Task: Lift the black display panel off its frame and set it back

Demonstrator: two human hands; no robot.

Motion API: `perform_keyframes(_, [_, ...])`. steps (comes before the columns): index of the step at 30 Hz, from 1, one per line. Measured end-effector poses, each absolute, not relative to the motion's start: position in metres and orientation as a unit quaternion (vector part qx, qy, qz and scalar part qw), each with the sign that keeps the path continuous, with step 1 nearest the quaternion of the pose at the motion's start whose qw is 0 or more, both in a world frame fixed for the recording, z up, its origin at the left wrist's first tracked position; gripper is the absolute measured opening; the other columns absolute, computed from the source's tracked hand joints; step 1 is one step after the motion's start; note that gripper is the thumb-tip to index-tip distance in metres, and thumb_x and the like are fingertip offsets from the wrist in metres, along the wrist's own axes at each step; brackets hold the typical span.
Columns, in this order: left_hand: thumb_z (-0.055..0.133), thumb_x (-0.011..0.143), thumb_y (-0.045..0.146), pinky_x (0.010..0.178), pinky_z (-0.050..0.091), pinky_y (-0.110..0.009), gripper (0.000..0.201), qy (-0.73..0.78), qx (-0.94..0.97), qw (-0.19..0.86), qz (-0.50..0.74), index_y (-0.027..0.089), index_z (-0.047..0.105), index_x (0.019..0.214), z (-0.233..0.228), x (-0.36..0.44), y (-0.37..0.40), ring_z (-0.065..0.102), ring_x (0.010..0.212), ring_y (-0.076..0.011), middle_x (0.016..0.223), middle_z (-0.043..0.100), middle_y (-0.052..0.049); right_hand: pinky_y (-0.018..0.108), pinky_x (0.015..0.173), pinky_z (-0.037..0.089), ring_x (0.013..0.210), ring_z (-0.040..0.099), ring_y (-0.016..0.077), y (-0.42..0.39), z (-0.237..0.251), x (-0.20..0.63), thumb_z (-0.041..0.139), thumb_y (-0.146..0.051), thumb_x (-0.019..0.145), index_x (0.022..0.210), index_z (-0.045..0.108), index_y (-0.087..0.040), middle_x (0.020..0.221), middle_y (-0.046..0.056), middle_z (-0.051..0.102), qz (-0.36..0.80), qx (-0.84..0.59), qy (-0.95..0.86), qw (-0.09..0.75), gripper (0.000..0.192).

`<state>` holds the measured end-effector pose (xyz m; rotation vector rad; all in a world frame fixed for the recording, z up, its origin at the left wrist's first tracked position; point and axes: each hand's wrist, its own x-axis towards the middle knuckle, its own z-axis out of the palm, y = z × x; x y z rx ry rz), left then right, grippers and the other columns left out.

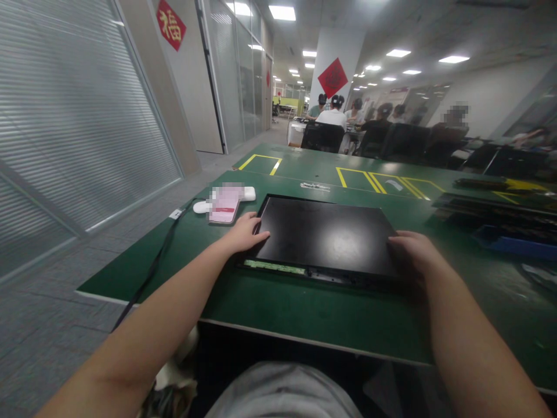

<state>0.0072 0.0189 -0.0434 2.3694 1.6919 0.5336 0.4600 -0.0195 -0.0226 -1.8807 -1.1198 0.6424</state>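
A black LCD screen panel (322, 232) lies face up on the green table before me. Along its near edge runs a green circuit board strip (274, 267), with dark frame to the right of it. My left hand (247, 233) grips the panel's left edge, thumb on top and the other fingers along the side. At the opposite edge, my right hand (411, 251) holds the panel's right side; most of those fingers are hidden or in shadow. Whether the panel rests fully on the table or is slightly raised, I cannot tell.
A phone (224, 212) and white rounded objects (201, 206) lie to the left, near a black strap (161, 255). Yellow tape (363, 172) marks the green table (300, 307). Dark panels (491, 212) and a blue tray (517, 244) sit at the right. People sit beyond.
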Motion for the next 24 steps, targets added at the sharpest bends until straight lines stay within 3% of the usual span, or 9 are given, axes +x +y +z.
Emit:
perform_keyframes(5, [0.052,0.08,0.058,0.112,0.033,-0.043,0.069,0.569,0.796,0.097,0.182,0.006,0.06,0.126,-0.042,0.008,0.018,0.043,0.134,-0.0354,0.141,0.048,-0.022,0.038,0.078,0.052,0.088,0.067,0.027,-0.019,-0.017,0.458,0.072,-0.029,0.068,0.112,0.07,-0.017,0.097,0.013,0.071,0.22,-0.789,-0.414,0.396,0.045])
perform_keyframes(9, [0.052,0.08,0.058,0.113,0.032,-0.044,0.07,0.573,0.794,0.1,0.177,0.005,0.06,0.126,-0.04,0.008,0.017,0.043,0.134,-0.036,0.142,0.046,-0.023,0.037,0.081,0.051,0.093,0.065,0.0281,-0.02,-0.016,0.459,0.071,-0.028,0.068,0.125,0.064,-0.017,0.102,0.014,0.07,0.177,-0.786,-0.438,0.398,0.059])
perform_keyframes(19, [0.052,0.079,0.057,0.113,0.033,-0.042,0.07,0.57,0.797,0.089,0.178,0.005,0.06,0.126,-0.042,0.009,0.018,0.044,0.134,-0.0348,0.141,0.049,-0.022,0.034,0.068,0.05,0.071,0.063,0.0226,-0.025,-0.013,0.459,0.066,-0.027,0.068,0.137,0.055,-0.02,0.084,0.008,0.07,0.186,-0.784,-0.457,0.376,0.07])
perform_keyframes(24, [0.052,0.079,0.057,0.113,0.033,-0.042,0.067,0.573,0.796,0.085,0.177,0.006,0.062,0.123,-0.042,0.009,0.018,0.044,0.133,-0.0344,0.14,0.05,-0.021,0.035,0.07,0.05,0.074,0.063,0.0225,-0.021,-0.017,0.468,0.065,-0.033,0.07,0.136,0.056,-0.026,0.082,0.006,0.07,0.174,-0.78,-0.486,0.353,0.067])
